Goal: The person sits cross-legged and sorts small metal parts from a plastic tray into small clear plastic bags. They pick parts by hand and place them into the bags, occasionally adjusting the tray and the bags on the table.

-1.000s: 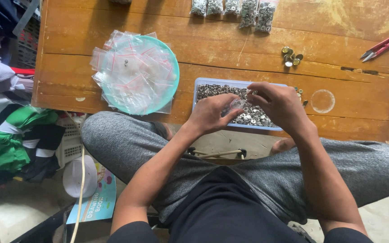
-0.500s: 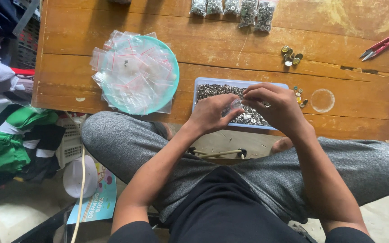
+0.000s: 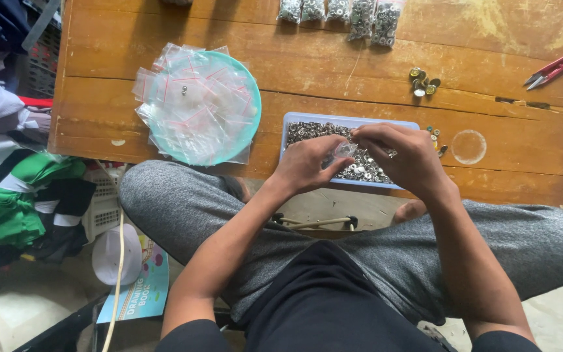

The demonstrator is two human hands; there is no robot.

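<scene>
Both hands meet over the shallow pale-blue plastic tray of small silver metal snap buttons [image 3: 307,132]. The left hand [image 3: 304,166] pinches a small clear plastic zip bag [image 3: 342,151] between thumb and fingers; the right hand [image 3: 404,156] has its fingertips bunched together at the bag's mouth, directly above the buttons. Left of the fingers lies a round turquoise plate heaped with empty clear bags [image 3: 250,98].

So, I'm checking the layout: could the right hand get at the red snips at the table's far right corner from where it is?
Probably yes. The right hand is over the tray of metal snaps, and only bare wooden table lies between it and the red snips; it would need a forward stretch.
</scene>
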